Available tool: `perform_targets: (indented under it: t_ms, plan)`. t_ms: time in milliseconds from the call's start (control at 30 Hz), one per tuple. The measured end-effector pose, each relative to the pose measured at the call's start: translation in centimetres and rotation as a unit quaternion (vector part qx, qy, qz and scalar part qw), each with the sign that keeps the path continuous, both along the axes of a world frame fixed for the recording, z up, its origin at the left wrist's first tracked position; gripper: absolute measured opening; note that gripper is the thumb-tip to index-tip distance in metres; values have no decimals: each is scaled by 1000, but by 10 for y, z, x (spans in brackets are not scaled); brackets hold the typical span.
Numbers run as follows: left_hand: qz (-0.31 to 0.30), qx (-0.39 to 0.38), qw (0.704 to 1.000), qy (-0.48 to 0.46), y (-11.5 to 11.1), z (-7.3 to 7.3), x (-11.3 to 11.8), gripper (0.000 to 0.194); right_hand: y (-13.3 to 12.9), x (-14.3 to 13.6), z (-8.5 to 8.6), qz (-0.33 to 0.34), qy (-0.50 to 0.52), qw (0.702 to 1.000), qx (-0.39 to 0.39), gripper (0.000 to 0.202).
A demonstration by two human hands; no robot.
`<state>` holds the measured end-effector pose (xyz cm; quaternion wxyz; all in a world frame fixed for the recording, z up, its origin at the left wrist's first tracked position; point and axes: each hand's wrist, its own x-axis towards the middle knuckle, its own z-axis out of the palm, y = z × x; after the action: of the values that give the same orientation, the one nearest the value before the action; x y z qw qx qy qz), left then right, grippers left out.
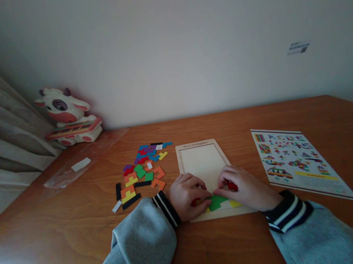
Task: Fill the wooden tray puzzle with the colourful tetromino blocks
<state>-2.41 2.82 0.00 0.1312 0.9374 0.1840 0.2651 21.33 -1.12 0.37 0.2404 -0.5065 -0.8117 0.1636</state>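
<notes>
Left hand (188,196) fingers press the flat green wooden puzzle piece (216,202) in the near end of the pale wooden tray (199,146). Right hand (246,188) fingers pinch a small red piece (231,185). Both look light, stiff, thin; best held by the edges.

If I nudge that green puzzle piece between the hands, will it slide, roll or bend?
The green piece looks flat and rigid, so it would likely slide, not roll. It lies in the wooden tray, whose raised rim should stop it. Both hands press nearby pieces, so it may jam.
</notes>
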Motion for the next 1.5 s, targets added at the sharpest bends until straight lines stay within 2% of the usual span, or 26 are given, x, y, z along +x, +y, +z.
perform_targets:
  t_ms: [333,533,733,833,1000,1267,1333,1433,1500]
  plan:
    - [-7,4,1000,5,0,2,0,22,-1,2,3,11,0,1000,-9,26]
    - [-15,-3,1000,16,-2,4,-1,29,-1,1,3,2,6,1000,-13,21]
    - [-69,16,997,9,-3,7,0,31,0,11,10,19,64,996,-57,21]
    - [-89,34,995,16,-4,8,0,34,0,24,12,1,77,996,-54,30]
    - [-99,54,993,40,-5,8,1,34,0,39,10,-31,14,996,-79,57]
    - [-97,58,993,42,-4,5,1,29,-4,45,5,-47,-16,993,-105,67]
    - [-98,55,993,37,-4,5,1,29,-4,44,8,-38,-10,994,-102,63]
    - [-101,50,993,34,-4,5,1,29,-2,40,12,-34,16,996,-86,37]
    - [-98,45,993,43,-5,5,1,29,0,39,12,-43,32,996,-72,33]
